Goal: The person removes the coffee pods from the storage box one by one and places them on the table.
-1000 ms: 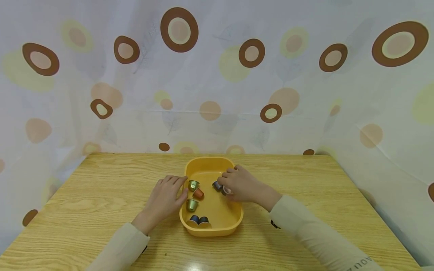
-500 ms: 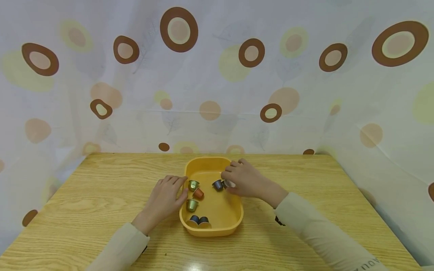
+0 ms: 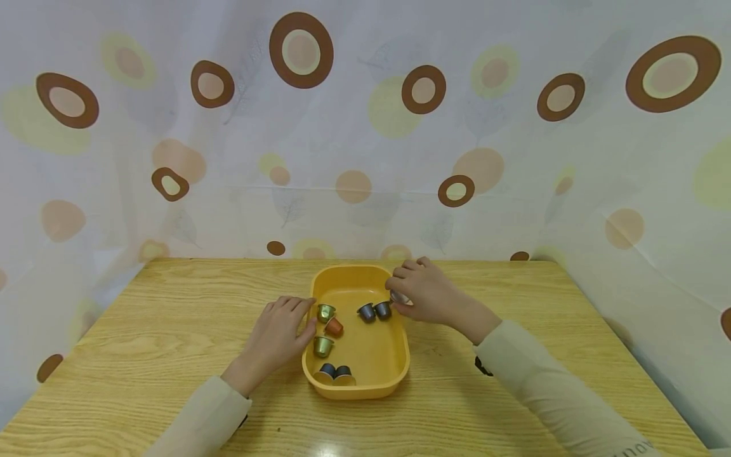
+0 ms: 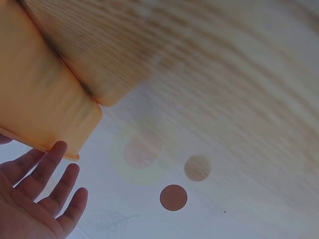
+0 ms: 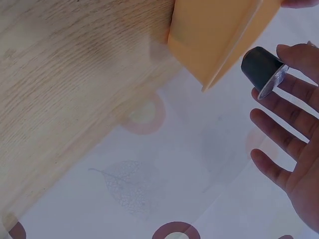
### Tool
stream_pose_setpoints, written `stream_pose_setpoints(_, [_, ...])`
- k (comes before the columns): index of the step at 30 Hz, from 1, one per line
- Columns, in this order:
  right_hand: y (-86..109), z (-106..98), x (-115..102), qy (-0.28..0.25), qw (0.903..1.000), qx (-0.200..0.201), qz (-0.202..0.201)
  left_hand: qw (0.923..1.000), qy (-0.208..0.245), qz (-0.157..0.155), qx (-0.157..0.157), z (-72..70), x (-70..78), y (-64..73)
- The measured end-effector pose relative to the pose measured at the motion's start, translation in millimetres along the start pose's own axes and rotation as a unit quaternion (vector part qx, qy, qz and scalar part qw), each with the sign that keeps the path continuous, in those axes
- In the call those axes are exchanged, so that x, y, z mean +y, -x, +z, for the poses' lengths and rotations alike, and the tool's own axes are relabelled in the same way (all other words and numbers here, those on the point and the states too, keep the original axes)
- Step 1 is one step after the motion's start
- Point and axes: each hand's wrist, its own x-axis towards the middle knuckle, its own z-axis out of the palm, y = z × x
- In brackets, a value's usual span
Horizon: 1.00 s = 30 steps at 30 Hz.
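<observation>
Currently, your right hand (image 3: 427,295) grips a dark pod (image 5: 260,72) between thumb and fingers, with the remaining fingers spread. The pod's silver lid shows beneath your fingers in the head view; in the right wrist view, the body points away from your palm. The pod is at the right edge of the yellow tray (image 3: 360,392); you cannot tell whether it is over the rim or just outside it.

Your left hand (image 3: 280,330) grips nothing: its fingers are extended and touch the tray's left rim.

The tray stands lengthwise before you on the wooden counter (image 3: 171,317). Along its left side you have a green pod (image 3: 326,313), an orange pod (image 3: 334,327) just beside it, and a second green pod (image 3: 323,346) nearer you. Two dark pods (image 3: 344,371) sit side by side at the near left end, lids toward you. Two dark blue pods (image 3: 367,313) lie side by side toward the right wall. Behind the counter hangs a white sheet (image 3: 354,139) printed with brown, peach and yellow spots.
</observation>
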Motion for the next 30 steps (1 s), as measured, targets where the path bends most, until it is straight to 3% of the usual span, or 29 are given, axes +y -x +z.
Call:
stream_pose_setpoints(8, [9.5,-0.2,9.7,-0.007,0.9996,-0.007,0.027,1.0,0.001,0.005,0.005,-0.7,0.1,0.0])
stream_pose_setpoints(30, [43.0,29.7,27.7,-0.05,0.992,-0.073,0.09,1.0,0.002,-0.004,-0.005,-1.9,1.4,-0.1])
